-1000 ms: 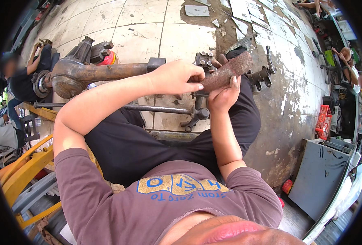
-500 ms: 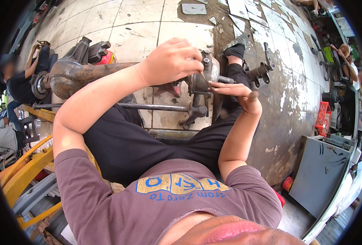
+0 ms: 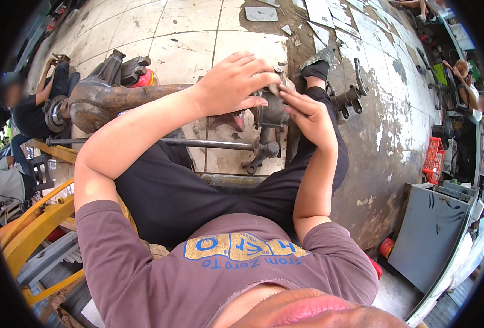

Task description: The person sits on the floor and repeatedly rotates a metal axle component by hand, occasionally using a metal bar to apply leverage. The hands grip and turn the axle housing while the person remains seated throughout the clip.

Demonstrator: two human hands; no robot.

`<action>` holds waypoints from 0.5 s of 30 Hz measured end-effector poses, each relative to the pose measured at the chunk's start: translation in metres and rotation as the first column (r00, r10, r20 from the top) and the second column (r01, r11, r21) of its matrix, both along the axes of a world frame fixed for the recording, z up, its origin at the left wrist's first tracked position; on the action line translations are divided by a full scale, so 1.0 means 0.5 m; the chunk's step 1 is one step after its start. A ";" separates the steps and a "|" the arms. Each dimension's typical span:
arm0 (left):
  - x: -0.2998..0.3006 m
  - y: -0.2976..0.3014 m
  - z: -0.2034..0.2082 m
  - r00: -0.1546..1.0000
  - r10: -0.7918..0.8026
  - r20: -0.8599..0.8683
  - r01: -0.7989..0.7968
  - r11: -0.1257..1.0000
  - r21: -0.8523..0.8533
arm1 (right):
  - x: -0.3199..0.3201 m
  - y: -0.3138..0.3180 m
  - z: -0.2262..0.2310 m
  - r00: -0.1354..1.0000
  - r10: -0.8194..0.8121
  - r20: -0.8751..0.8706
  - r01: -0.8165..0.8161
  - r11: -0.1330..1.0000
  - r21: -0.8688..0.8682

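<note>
Left hand (image 3: pixel 235 82) at metal part's (image 3: pixel 273 113) 10 o'clock, right hand (image 3: pixel 312 117) at 3; we can't tell either grip.

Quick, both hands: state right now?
Left hand: fingers bent at the metal housing; can't tell whether it's holding anything.
Right hand: fingers extended at the housing; grip can't be told.

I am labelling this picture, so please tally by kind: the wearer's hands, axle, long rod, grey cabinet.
Wearer's left hand and right hand: 2
Axle: 1
Long rod: 1
Grey cabinet: 1
Total: 5
</note>
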State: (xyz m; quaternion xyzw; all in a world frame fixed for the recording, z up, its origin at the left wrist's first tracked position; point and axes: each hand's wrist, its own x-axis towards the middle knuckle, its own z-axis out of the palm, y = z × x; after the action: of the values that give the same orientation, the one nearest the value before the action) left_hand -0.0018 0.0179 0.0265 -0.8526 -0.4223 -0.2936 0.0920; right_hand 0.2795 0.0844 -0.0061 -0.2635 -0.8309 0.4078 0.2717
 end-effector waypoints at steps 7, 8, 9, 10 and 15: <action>-0.031 -0.008 -0.023 0.936 0.042 -0.349 -0.209 0.864 -0.457 | -0.005 0.033 -0.111 0.907 -0.335 0.254 0.323 0.942 0.091; -0.031 -0.012 -0.031 0.920 0.030 -0.390 -0.238 0.834 -0.497 | -0.001 0.027 -0.107 0.896 -0.340 0.287 0.320 0.941 0.115; -0.030 -0.018 -0.035 0.903 0.021 -0.429 -0.272 0.801 -0.533 | -0.003 0.021 -0.091 0.885 -0.313 0.344 0.291 0.950 0.116; -0.031 -0.022 -0.042 0.885 0.009 -0.466 -0.306 0.765 -0.567 | -0.005 0.015 -0.075 0.870 -0.287 0.400 0.262 0.958 0.117; -0.026 -0.022 -0.061 0.842 -0.045 -0.538 -0.361 0.694 -0.623 | -0.025 0.013 -0.137 0.889 -0.325 0.322 0.283 0.944 0.171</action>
State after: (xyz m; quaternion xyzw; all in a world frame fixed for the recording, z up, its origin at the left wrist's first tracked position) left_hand -0.0150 0.0068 -0.0039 -0.8266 -0.5356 0.1377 -0.1048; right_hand 0.2669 0.0910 -0.0746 -0.4411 -0.8369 0.2572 0.1972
